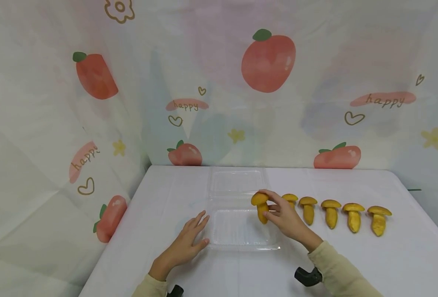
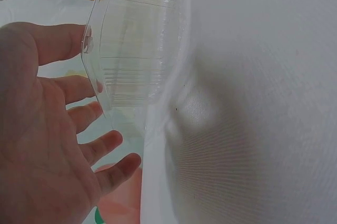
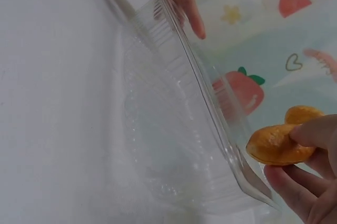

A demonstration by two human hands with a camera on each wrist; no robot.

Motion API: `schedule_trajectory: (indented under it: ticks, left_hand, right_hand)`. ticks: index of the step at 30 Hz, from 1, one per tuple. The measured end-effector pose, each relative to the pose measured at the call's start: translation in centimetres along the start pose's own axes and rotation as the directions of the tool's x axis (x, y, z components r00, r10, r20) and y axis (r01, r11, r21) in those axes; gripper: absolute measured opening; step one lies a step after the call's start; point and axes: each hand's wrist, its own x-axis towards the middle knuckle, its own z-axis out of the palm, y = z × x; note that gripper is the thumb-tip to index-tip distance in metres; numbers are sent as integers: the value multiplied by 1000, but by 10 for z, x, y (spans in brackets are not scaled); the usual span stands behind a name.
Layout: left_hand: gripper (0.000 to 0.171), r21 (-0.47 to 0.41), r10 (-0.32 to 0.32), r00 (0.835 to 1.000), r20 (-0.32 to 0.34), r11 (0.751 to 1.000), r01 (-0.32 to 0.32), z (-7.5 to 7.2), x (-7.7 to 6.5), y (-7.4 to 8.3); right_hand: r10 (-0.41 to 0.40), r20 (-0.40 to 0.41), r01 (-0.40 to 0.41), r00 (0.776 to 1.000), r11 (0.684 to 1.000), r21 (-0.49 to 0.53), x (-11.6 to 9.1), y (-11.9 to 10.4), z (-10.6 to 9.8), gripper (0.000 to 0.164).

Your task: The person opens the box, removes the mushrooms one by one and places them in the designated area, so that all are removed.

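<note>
My right hand pinches a yellow-brown toy-like mushroom between thumb and fingers, cap up, over the right part of a clear plastic clamshell box. In the right wrist view the held mushroom shows beside the box's rim. The box lies with its lid folded back, away from me. At its left edge is my left hand, fingers spread and fairly straight. In the left wrist view, thumb and index fingertips overlap the box rim.
Several more mushrooms lie in a row right of the box, caps away from me. A white cloth covers the table. Behind and to the left hangs a fruit-printed sheet. Black wrist mounts sit by both sleeves.
</note>
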Motion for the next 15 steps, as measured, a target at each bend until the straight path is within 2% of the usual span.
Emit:
schedule_trajectory:
  ticks: [6, 15]
  left_hand:
    - [65, -1, 3, 1000, 5, 1000, -3, 0, 0, -1]
    - [65, -2, -5, 1000, 11, 1000, 5, 0, 0, -1]
  right_hand:
    - [12, -16, -13, 1000, 998, -64, -6, 0, -11, 63]
    - [-30, -38, 26, 999, 993, -111, -15, -2, -26, 64]
